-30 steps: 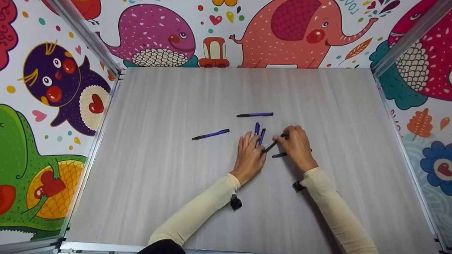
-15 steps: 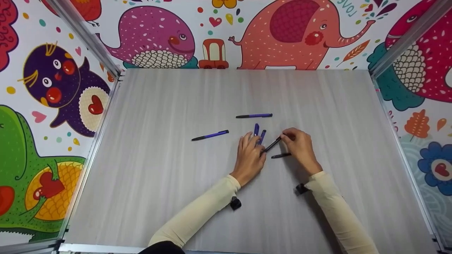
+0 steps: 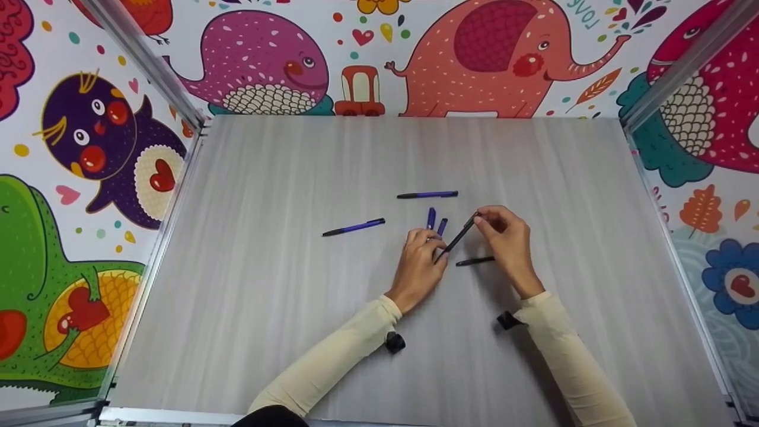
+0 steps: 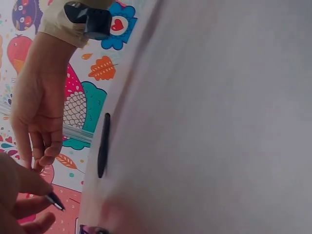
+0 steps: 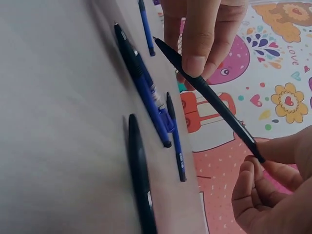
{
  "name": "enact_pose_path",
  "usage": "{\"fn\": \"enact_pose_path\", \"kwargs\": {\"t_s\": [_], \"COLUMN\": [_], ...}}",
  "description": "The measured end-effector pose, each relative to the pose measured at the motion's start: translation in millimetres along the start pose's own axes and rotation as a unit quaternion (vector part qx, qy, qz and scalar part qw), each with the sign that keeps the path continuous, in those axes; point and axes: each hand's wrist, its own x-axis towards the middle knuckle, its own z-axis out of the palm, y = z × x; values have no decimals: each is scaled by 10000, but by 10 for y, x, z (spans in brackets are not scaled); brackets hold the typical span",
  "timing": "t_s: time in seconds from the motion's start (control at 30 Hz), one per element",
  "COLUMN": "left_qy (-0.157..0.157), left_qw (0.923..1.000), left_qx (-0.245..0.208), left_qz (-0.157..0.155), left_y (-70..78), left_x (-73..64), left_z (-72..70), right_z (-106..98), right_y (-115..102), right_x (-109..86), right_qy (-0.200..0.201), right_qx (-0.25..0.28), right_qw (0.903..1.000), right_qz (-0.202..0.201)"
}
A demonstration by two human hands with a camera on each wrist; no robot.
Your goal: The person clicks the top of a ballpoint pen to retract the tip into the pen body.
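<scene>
Between the two hands slants a black pen, raised above the table in the right wrist view. My left hand pinches it near its writing tip, which pokes out past the thumb. At the other end, the fingertips of my right hand pinch the pen. Another black pen lies on the table below the right hand, partly covered by it in the head view. Just beyond the left fingers lie two blue pens, close together and partly hidden by that hand.
A blue pen with a black grip lies left of the hands, and a similar blue pen lies farther back. The grey table is bordered by printed panels and metal rails.
My right hand first slid back toward me, then rose slightly away at the pen's end. The left fingers have curled in more, and the pen stands out more between the hands.
</scene>
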Motion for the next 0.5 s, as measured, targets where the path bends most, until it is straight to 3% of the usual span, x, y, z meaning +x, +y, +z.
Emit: {"fn": "enact_pose_path", "kwargs": {"t_s": [0.13,0.17,0.27,0.37,0.4,0.5], "left_qy": [-4,19,-108,-367,-498,-763], "left_qw": [9968,9955,9883,9750,9680,9483], "left_qx": [-734,-874,-1393,-1968,-2186,-2743], "left_qz": [-325,-351,-618,-959,-1128,-1405], "left_y": [27,-25,-19,-7,59,79], "left_x": [17,17,29,45,54,66], "left_z": [-39,17,-27,-79,-169,-220], "right_z": [-6,-8,-15,-25,-29,-38], "right_y": [-88,-110,-179,-244,-267,-324], "right_x": [-18,-21,-31,-46,-53,-72], "right_qy": [-86,-127,-319,-585,-685,-957], "right_qx": [504,621,886,938,943,901], "right_qw": [9985,9977,9949,9925,9915,9884], "right_qz": [-181,-223,-355,-522,-587,-765]}}
